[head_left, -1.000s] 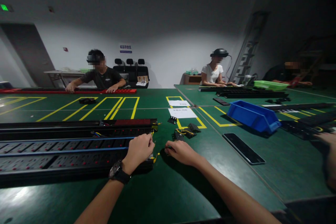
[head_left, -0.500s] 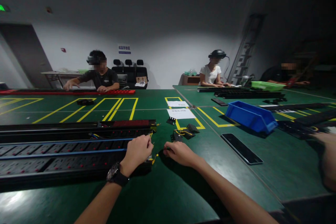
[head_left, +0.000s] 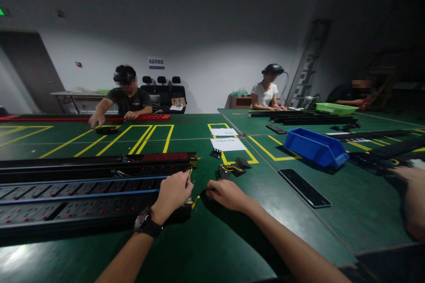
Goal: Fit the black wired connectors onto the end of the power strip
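Observation:
My left hand (head_left: 174,191), with a watch (head_left: 146,221) on its wrist, is closed over the right end of a long black power strip (head_left: 99,205) with rows of sockets and red dots. Short yellow wire ends (head_left: 195,202) stick out beside its fingers. To the right, over the green table, my right hand (head_left: 229,194) is closed with thumb and fingertips pressed together; what they hold, if anything, is too small to make out. Just beyond it lie small black brackets or end pieces (head_left: 242,162) with yellow wires. Blue straps (head_left: 79,195) run along the strips.
A phone (head_left: 304,188) and a blue bin (head_left: 315,147) are to the right. Paper sheets (head_left: 227,144) lie ahead on the table. Two co-workers sit across, one at a red strip (head_left: 152,117); another person's hand (head_left: 410,177) enters at the right edge.
My hands stay almost in place. The co-worker at the far left has reached a hand forward toward a dark object on the table. The view has shifted slightly.

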A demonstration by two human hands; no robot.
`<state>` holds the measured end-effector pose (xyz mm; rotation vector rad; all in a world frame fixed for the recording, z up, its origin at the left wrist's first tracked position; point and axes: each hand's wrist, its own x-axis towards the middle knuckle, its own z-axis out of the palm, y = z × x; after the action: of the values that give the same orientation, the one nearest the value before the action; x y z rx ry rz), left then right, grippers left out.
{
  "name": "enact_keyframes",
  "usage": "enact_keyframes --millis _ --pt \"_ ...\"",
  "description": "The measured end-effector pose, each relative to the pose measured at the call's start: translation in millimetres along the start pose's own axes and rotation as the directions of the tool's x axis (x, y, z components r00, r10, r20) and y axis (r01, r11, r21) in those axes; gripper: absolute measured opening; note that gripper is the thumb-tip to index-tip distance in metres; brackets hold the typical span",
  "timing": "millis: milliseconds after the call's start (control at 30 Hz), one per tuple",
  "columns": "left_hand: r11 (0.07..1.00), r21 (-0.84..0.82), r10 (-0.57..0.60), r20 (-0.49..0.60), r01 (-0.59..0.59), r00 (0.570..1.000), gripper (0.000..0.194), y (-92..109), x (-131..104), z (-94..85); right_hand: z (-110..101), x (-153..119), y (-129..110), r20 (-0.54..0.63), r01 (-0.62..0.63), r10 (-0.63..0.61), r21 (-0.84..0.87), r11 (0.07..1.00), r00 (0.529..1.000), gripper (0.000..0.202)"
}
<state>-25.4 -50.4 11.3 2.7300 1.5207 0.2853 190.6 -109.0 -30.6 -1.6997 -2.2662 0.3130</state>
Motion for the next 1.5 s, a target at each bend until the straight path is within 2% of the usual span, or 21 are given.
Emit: enact_keyframes --millis 1500 --pt "1.0 0.028 0.002 -0.012 -0.002 1.0 0.024 -0.4 0.8 3.8 -1.6 -0.5 -2.0 0.012 0.0 0.001 -0.021 1.0 1.0 0.016"
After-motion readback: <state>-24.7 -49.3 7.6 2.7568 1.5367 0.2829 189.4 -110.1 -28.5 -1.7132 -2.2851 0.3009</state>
